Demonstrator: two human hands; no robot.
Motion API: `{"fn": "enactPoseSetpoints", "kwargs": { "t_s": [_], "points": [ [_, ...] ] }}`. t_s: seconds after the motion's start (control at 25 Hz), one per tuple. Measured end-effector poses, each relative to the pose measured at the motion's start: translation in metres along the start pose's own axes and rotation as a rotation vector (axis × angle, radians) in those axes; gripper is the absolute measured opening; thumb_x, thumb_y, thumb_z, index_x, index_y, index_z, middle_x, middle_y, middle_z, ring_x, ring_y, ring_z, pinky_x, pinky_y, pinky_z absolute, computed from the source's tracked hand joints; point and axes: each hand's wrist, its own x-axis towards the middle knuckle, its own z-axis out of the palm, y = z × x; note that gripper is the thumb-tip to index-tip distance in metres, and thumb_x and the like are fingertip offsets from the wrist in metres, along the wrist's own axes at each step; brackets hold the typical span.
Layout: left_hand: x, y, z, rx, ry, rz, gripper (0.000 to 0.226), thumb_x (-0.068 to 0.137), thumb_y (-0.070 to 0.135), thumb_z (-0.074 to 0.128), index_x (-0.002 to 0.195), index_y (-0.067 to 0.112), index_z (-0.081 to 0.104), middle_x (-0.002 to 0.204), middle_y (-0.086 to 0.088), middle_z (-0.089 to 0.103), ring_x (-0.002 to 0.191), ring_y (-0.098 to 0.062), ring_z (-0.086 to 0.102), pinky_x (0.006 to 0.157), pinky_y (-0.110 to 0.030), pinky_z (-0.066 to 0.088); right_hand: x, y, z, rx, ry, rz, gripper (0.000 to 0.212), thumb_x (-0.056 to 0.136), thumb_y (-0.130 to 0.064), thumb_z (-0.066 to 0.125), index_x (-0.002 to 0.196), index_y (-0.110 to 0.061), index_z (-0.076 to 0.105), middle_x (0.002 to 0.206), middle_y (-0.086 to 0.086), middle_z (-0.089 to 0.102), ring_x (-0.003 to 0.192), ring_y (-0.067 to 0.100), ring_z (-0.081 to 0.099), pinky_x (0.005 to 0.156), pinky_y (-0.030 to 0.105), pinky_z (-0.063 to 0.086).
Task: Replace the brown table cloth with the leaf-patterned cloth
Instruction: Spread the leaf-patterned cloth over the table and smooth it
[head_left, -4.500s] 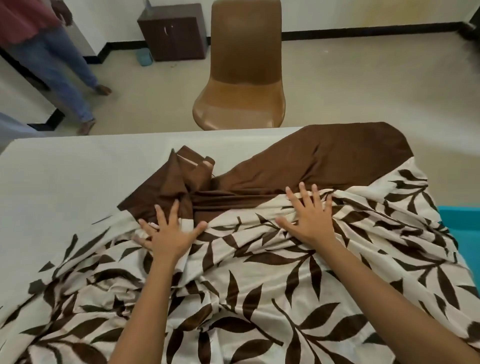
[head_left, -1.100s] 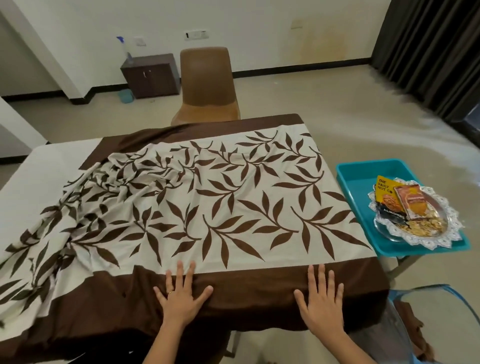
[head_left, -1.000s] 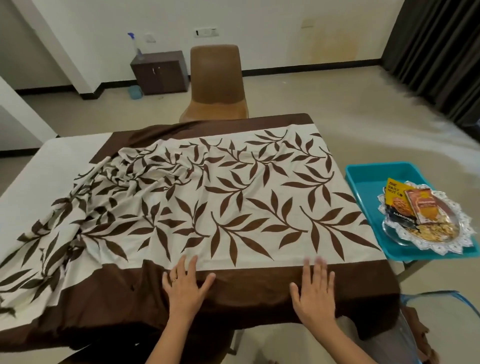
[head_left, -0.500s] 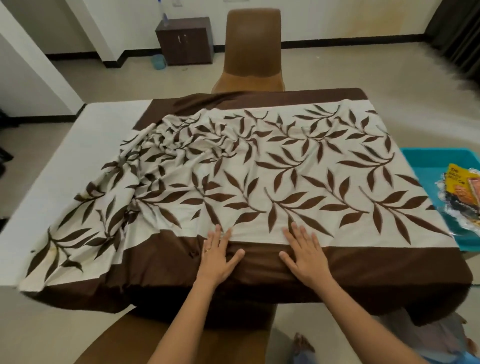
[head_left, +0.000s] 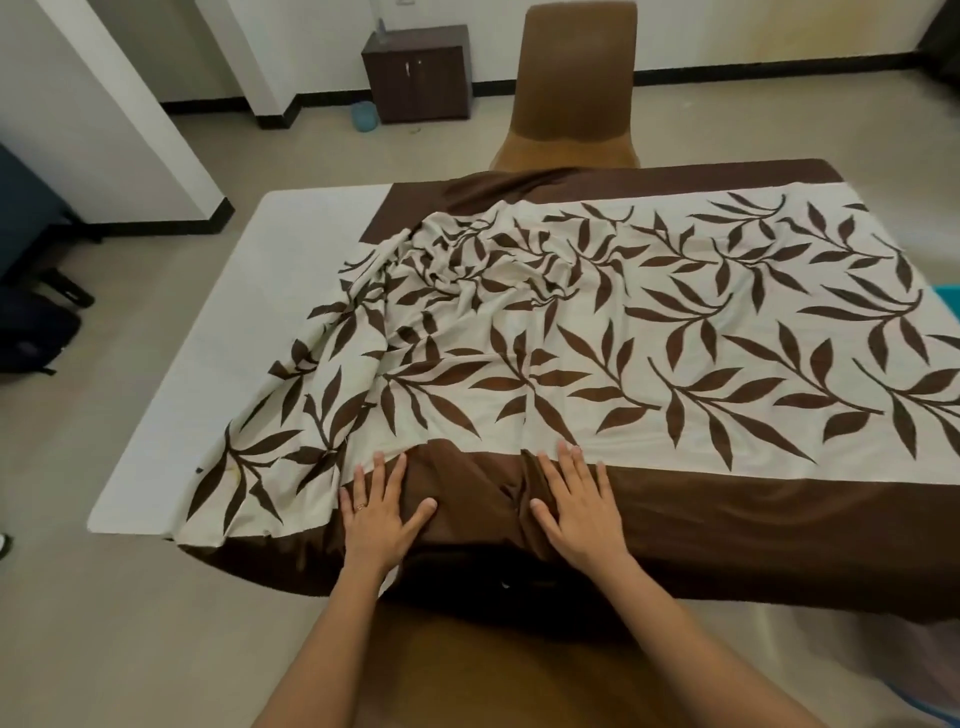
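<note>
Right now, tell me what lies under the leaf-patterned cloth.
The leaf-patterned cloth lies on the white table, bare only at its left. Both hands press its brown border. Anything else beneath is covered.

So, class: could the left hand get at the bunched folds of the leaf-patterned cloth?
Probably yes: the left hand lies flat on the leaf-patterned cloth, and nothing stands between it and the bunched folds.

Beige tiled floor (head_left: 130, 623); white walls (head_left: 753, 26) with black skirting; brown moulded plastic chair (head_left: 576, 78) behind the bench; small dark wooden cabinet (head_left: 418, 78) against the wall.
</note>
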Motion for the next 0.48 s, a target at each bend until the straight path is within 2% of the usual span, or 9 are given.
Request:
{"fn": "enactPoseSetpoints", "kwargs": {
  "t_s": [0.16,0.28,0.48],
  "points": [
    [0.002,-0.057,-0.016,-0.027,0.007,-0.083,0.101,0.064,0.086,0.01,0.152,0.038,0.003,0.162,0.005,-0.008,0.148,-0.023,-0.01,0.117,-0.049,-0.002,-0.011,0.028,-0.004,-0.053,0.029,0.03,0.072,0.09,-0.068,0.003,0.153,-0.033,0.006,0.161,-0.002,0.0,0.148,0.015,-0.006,0.119,0.041,-0.004],
    [0.003,-0.071,-0.024,-0.029,-0.049,-0.043,0.104,0.062,0.086,0.013,0.152,0.037,0.002,0.161,0.004,-0.009,0.147,-0.022,-0.013,0.117,-0.048,-0.004,-0.013,0.035,-0.007,-0.045,0.01,0.048,0.074,0.089,-0.07,0.006,0.153,-0.033,0.009,0.161,-0.001,0.004,0.148,0.015,-0.003,0.119,0.04,-0.004],
    [0.005,-0.079,-0.032,-0.036,-0.134,0.001,0.108,0.06,0.086,0.017,0.152,0.035,-0.006,0.16,0.005,-0.018,0.146,-0.022,-0.02,0.116,-0.046,-0.008,-0.017,0.036,-0.012,-0.013,-0.043,0.046,0.078,0.09,-0.07,0.01,0.154,-0.023,0.011,0.161,-0.001,0.005,0.148,0.013,-0.002,0.119,0.039,-0.002]
  ]
}}
